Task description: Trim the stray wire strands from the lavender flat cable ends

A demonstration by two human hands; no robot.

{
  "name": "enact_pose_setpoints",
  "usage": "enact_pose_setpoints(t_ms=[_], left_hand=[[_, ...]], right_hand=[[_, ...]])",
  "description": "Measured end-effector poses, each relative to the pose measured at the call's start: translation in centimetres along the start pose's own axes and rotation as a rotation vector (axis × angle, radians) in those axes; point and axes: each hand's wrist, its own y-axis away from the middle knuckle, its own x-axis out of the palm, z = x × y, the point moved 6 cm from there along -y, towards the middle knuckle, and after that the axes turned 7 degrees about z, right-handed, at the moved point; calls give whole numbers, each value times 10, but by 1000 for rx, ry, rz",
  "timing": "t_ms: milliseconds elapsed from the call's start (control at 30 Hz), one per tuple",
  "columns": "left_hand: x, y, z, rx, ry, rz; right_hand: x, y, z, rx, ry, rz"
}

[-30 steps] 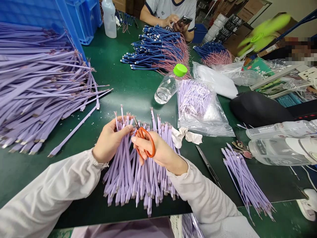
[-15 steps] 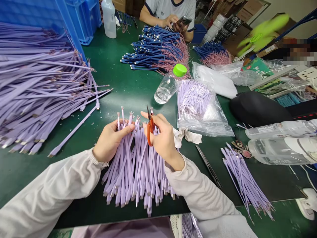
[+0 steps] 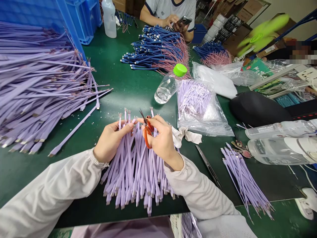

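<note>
Purple flat USB cables (image 3: 138,165) lie fanned out in front of me, plugs toward my body and stripped wire ends pointing away. My left hand (image 3: 112,137) is closed around a few of these cables near their frayed ends. My right hand (image 3: 160,137) grips orange-handled scissors (image 3: 148,132), their dark blades pointing up and left. The right hand's index finger reaches out to the wire ends beside the left fingertips. Whether the scissor blades touch any wire I cannot tell.
A large heap of purple cables (image 3: 42,89) lies left, by a blue crate (image 3: 81,19). Ahead are a green-capped bottle (image 3: 165,87), a bag of cables (image 3: 195,102) and blue cables (image 3: 156,49). A cutter knife (image 3: 208,167) and a smaller cable bundle (image 3: 247,181) lie right. A person holds a phone (image 3: 184,20).
The scissors have tilted further left in my right hand, and its index finger has come closer to my left fingertips. The wire ends at my left hand have shifted slightly.
</note>
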Motion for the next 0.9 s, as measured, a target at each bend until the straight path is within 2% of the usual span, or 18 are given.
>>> enact_pose_setpoints(t_ms=[133, 367, 467, 567, 667, 767, 900], left_hand=[[-2, 0, 0, 4, -57, -14], [-3, -2, 1, 28, -127, -18], [-3, -1, 1, 16, -130, -15], [-1, -1, -1, 22, -181, 13], [0, 0, -4, 41, -233, 14], [0, 1, -6, 56, -267, -15], [2, 1, -5, 57, -267, -9]], right_hand=[[0, -1, 0, 59, -23, 11], [-8, -6, -6, 53, 27, 8], [-8, -7, -14, 118, -21, 53], [-7, -7, -16, 160, -72, 39], [-6, -7, -9, 95, -46, 24], [-3, -8, -2, 34, -32, 81], [-5, -9, -1, 39, -51, 78]])
